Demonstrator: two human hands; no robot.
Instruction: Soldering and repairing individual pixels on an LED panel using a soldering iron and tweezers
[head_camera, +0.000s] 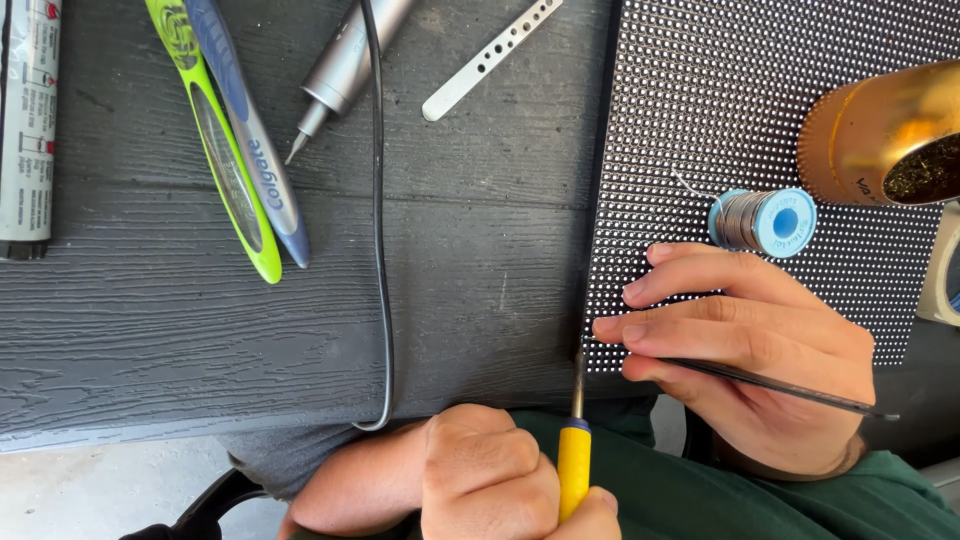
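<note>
My left grip (490, 475) holds the iron (574, 470) at the panel (760, 90) edge, right grip (745, 350) pinching tweezers (780, 388); soldering looks underway, progress unclear.

My left hand (490, 475) is bare, with no glove and no ring that I can see, and my right hand (750, 350) is bare too. Past my right hand, toward my body, my green shirt (690, 495) covers my chest, and it looks soft and has a few folds. On the other side of my left hand from the green shirt I can see some grey cloth (285, 455) that I am wearing.
</note>
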